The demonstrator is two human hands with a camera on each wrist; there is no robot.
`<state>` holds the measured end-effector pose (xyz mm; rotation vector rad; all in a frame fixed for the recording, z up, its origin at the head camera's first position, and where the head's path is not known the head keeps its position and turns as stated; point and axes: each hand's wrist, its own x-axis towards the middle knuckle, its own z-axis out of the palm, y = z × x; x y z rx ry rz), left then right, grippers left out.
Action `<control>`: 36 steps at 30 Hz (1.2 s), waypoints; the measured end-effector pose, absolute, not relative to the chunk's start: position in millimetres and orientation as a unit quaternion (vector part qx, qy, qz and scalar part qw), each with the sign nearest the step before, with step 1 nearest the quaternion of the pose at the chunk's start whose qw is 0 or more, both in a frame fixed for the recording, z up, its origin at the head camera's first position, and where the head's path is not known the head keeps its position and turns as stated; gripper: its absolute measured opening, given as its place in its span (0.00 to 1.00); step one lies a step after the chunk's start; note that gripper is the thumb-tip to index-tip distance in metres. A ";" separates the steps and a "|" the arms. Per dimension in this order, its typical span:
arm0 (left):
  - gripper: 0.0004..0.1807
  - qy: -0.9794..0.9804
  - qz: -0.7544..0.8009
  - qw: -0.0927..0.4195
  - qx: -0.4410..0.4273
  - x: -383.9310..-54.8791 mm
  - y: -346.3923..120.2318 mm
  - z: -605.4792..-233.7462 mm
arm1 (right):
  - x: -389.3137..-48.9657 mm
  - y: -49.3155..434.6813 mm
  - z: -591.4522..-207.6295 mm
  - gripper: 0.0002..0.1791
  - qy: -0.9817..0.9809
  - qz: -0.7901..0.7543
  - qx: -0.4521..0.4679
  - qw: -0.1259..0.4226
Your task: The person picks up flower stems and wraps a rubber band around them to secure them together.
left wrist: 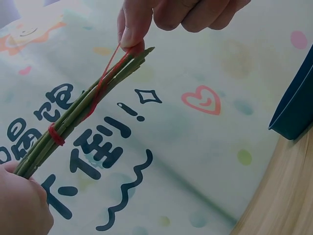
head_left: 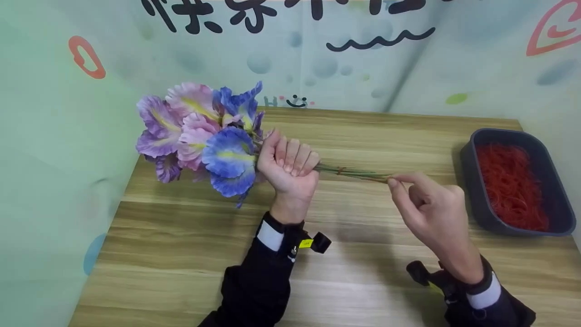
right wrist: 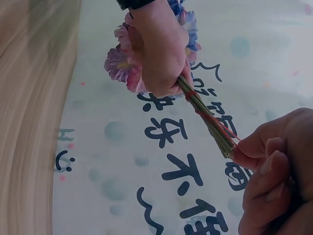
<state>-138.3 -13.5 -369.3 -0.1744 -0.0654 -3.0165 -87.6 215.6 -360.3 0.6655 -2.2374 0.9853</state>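
Bouquet up, red band stretched along the stems!

Left hand (head_left: 290,165) at frame centre has its fingers clenched round the green stems (head_left: 352,172) just below the purple and blue flowers (head_left: 204,136), holding the bunch level above the bench (head_left: 181,254). Right hand (head_left: 429,206), right of centre, pinches the stem tips with a red rubber band (left wrist: 100,88) drawn taut from a wrap lower down. Far right, a dark tray (head_left: 472,200) full of red bands sits on the bench.

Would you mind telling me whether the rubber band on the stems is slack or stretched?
Stretched. One end is wound round the stems; the right hand pinches the band taut at the stem tips.
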 end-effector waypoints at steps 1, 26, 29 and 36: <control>0.36 -0.023 -0.996 0.060 -0.057 -138.5 -13.5 -369.4 | -87.8 216.3 -360.2 0.31 -0.843 0.371 0.248 0.300; 0.33 0.005 -0.996 -0.001 -0.093 -137.1 -15.8 -367.5 | -98.7 235.8 -357.0 0.24 -0.850 0.355 0.281 0.271; 0.33 0.007 -0.995 -0.010 -0.096 -136.3 -16.1 -366.8 | -100.8 237.7 -357.4 0.20 -0.844 0.359 0.303 0.259; 0.34 0.005 -0.995 -0.035 -0.093 -137.6 -18.1 -367.2 | -105.5 241.3 -356.3 0.23 -0.836 0.360 0.349 0.222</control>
